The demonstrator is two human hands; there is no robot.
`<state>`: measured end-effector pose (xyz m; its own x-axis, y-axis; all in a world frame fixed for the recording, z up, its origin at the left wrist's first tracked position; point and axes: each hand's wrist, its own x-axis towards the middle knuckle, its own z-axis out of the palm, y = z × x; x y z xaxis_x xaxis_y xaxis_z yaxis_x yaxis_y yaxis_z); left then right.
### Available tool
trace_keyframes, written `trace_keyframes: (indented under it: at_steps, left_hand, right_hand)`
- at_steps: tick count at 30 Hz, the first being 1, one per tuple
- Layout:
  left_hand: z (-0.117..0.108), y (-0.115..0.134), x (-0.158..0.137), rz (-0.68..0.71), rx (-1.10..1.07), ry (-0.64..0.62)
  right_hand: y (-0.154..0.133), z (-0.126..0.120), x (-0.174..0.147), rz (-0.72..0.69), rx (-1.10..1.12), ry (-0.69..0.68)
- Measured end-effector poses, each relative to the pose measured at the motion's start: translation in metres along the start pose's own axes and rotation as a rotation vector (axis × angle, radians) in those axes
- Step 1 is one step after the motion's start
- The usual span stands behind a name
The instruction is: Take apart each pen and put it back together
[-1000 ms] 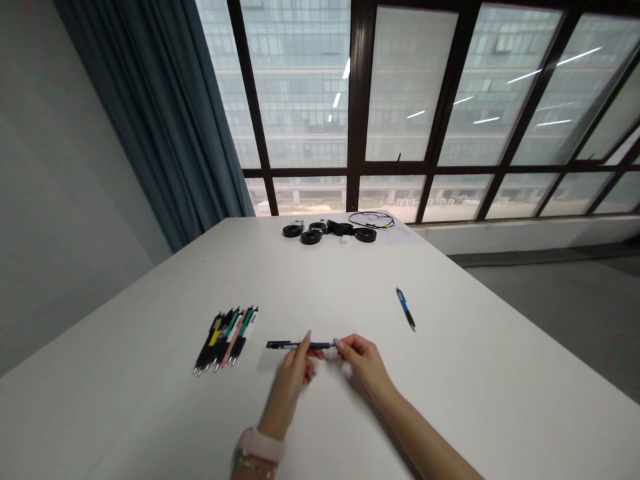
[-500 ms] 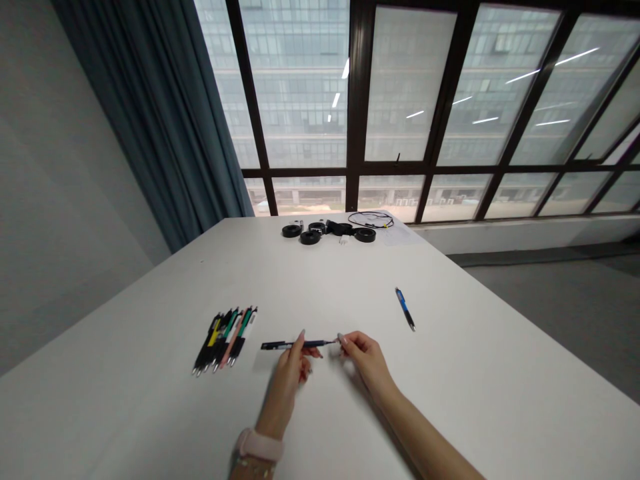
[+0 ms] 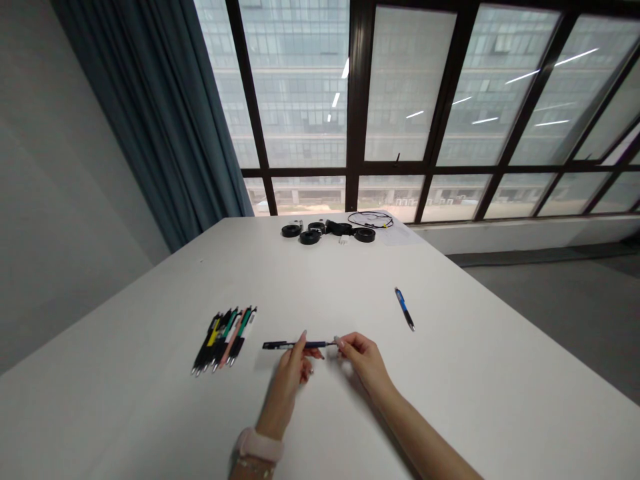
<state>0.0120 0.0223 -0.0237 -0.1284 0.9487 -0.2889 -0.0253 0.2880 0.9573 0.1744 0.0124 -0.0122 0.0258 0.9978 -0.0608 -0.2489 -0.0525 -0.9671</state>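
Observation:
A dark pen (image 3: 280,345) lies level just above the white table, its thin end pointing right. My left hand (image 3: 294,363) is closed around the middle of its barrel, thumb on top. At the thin end, my right hand (image 3: 363,357) pinches the pen tip (image 3: 331,343) between thumb and fingers; those fingertips hide whether a separate small part is there. Left of my hands, several pens (image 3: 225,340) in black, yellow, green, pink and white lie side by side. A blue pen (image 3: 405,309) with a black grip rests alone to the right.
Several black rolls (image 3: 310,237) and other small items sit at the far end of the white table (image 3: 150,400). Beside them is a coiled black cable (image 3: 371,219). A blue curtain (image 3: 165,120) and windows stand behind.
My right hand has moved slightly left, and the pen in my left hand has shifted slightly right, so the gap between barrel and right fingertips is smaller. Both grips look the same.

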Motion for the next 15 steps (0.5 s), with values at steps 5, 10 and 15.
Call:
trace_keyframes:
  at_steps: [5, 10, 15]
  left_hand:
    - [0.006, -0.004, -0.005, 0.053, 0.068, -0.046]
    - [0.009, -0.01, -0.004, 0.069, 0.046, -0.123]
    - [0.012, -0.012, -0.005, 0.049, 0.016, -0.143]
  right_hand:
    - [0.005, 0.002, 0.0, -0.01, 0.015, -0.01]
    - [0.008, 0.001, 0.0, -0.009, 0.025, -0.023]
    - [0.008, 0.002, 0.0, -0.01, 0.004, -0.013]
